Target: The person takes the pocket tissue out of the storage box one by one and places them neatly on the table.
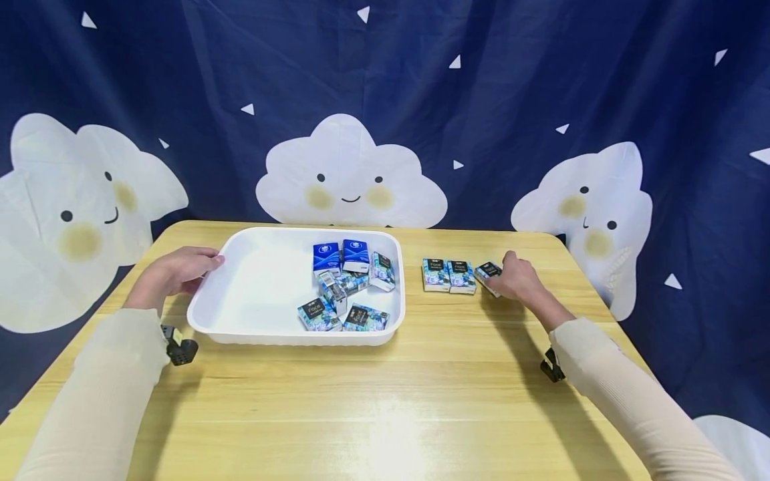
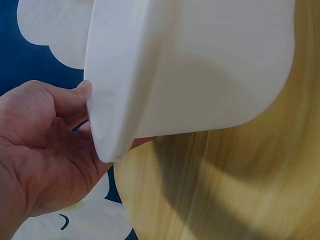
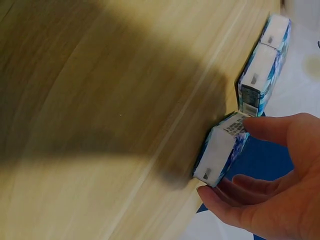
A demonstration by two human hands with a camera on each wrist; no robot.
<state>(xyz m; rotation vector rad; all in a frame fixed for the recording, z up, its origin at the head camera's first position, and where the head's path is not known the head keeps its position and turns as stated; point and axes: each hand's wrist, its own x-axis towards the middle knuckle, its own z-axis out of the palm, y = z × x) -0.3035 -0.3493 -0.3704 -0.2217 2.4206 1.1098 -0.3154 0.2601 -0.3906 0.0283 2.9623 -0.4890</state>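
My left hand (image 1: 182,268) grips the left rim of a white plastic tray (image 1: 249,294), its thumb over the edge and its other fingers below, partly hidden in the left wrist view. At the right of the tray lie several small tissue packs, two of them blue (image 1: 355,254) and the rest floral, such as one pack (image 1: 319,315) near the front. My right hand (image 1: 521,277) pinches a floral tissue pack (image 3: 217,155) between thumb and fingers, low over the table. Just left of it, two matching tissue packs (image 1: 436,275) lie side by side.
The wooden table (image 1: 337,407) has its back edge close behind the tray. A dark blue curtain (image 1: 385,80) with white clouds hangs behind it. A small black camera (image 1: 180,347) sits at my left wrist, and another (image 1: 552,366) at my right.
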